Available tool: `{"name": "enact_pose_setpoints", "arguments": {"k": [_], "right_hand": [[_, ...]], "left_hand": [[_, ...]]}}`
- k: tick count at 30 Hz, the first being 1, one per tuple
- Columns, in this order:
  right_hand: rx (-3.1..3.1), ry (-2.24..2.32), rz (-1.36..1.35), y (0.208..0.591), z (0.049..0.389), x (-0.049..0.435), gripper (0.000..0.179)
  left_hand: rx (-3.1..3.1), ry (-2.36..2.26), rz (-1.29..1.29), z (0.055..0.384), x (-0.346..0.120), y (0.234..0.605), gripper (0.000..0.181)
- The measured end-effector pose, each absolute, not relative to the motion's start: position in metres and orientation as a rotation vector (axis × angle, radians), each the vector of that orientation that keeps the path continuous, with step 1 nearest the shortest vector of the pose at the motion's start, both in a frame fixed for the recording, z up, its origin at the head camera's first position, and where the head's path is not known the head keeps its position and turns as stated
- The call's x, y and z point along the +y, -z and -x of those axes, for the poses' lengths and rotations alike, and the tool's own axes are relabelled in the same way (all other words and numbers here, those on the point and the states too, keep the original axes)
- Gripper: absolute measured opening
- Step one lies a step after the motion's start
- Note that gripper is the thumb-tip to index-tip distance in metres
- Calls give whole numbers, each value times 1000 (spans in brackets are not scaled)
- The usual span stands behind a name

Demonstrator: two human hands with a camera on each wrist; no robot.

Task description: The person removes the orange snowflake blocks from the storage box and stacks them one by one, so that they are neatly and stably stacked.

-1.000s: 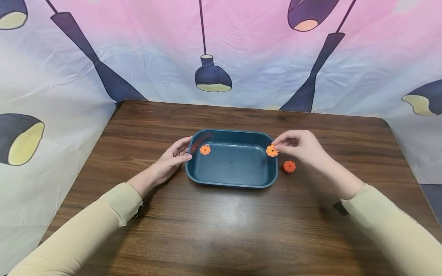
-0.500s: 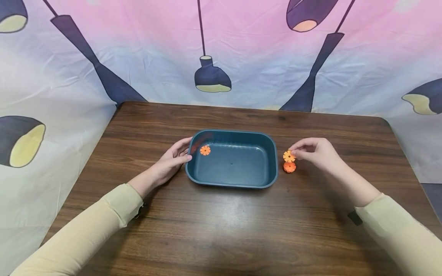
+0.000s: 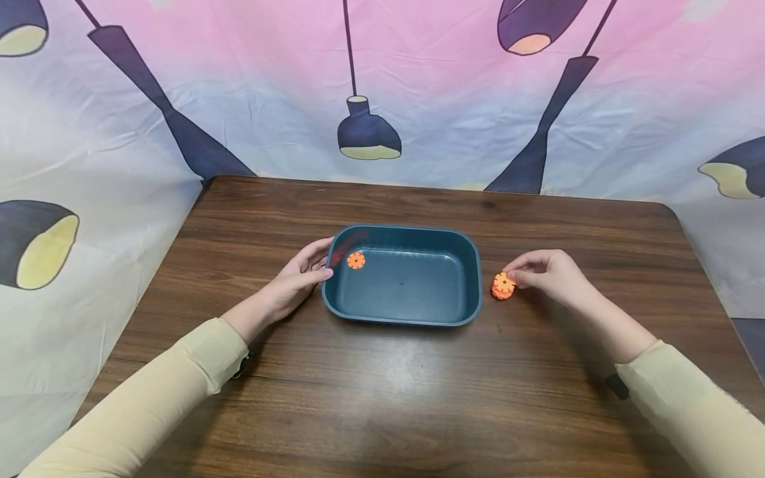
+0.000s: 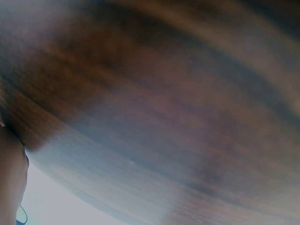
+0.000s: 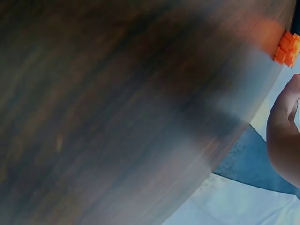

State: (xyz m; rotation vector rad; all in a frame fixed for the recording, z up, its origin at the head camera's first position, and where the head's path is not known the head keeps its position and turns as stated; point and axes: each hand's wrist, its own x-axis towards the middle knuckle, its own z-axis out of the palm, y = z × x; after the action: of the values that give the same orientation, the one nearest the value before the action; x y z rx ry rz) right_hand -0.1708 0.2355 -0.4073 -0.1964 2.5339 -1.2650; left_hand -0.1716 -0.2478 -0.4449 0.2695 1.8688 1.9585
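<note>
My left hand (image 3: 299,275) grips the left end of a dark teal plastic tub (image 3: 402,323), thumb at the rim and fingers along the outside wall. Inside the tub, toward its back left corner, lies one orange notched disc (image 3: 356,260). To the right of the tub, my right hand (image 3: 556,273) pinches another orange notched disc (image 3: 505,282) between thumb and fingertips. That disc overlaps a short stack of redder orange discs (image 3: 501,295) on the table. In the right wrist view the stack (image 5: 287,49) shows at the right edge, close to my right hand (image 5: 283,136).
Both things stand on a dark wood-grain table (image 3: 382,405). Behind the table's far edge hangs a cloth backdrop (image 3: 287,86) printed with lamps. The left wrist view shows mostly blurred table surface (image 4: 140,108).
My right hand has moved from the tub's right rim, rightward and then down to the stack, still pinching the disc. My left hand and the tub have stayed in place.
</note>
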Motion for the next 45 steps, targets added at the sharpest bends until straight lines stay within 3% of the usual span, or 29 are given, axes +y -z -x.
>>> {"name": "enact_pose_setpoints", "arguments": {"k": [31, 45], "right_hand": [[2535, 1195, 205, 411, 172, 236, 26], [2597, 1171, 320, 373, 182, 216, 24]], "left_hand": [[1872, -1948, -264, 170, -248, 443, 67], [1875, -1955, -259, 171, -247, 443, 66]]}}
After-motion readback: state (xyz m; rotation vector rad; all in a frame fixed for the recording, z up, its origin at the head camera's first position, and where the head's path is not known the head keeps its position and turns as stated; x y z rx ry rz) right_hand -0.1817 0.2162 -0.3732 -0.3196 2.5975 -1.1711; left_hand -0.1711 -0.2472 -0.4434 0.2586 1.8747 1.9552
